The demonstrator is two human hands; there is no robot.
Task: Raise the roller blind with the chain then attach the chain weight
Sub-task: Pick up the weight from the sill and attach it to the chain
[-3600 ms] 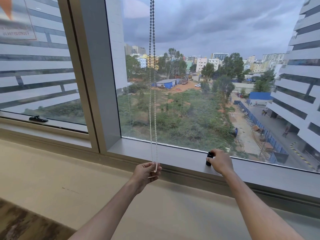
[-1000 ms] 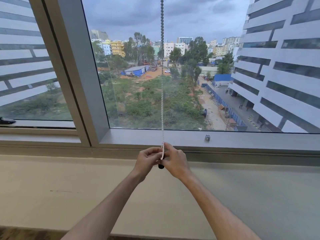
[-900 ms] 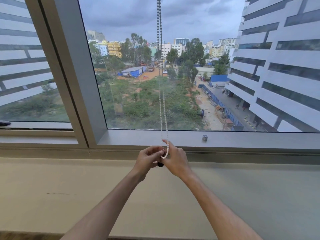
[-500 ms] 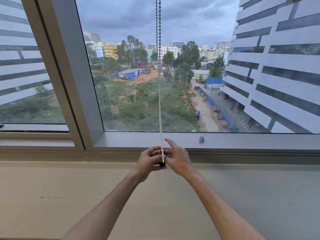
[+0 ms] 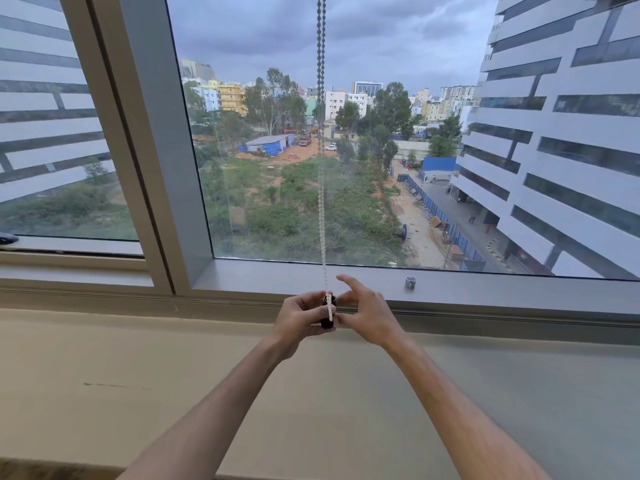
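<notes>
A white bead chain [image 5: 322,216] hangs straight down in front of the window pane, its loop ending between my hands. A small black chain weight [image 5: 328,321] sits at the bottom of the loop, mostly hidden by my fingers. My left hand [image 5: 298,320] is closed around the weight from the left. My right hand [image 5: 367,313] pinches at the chain and weight from the right, with its index finger raised. The roller blind itself is out of view above the frame.
A grey window sill [image 5: 485,296] runs across behind my hands, with a small metal fitting [image 5: 410,283] on it to the right. A thick grey mullion [image 5: 152,140] stands to the left. A beige ledge [image 5: 173,375] lies below.
My right hand took the black weight from the sill and brought it to the chain loop. Both hands now meet at the loop's bottom, and the two strands hang closer together.
</notes>
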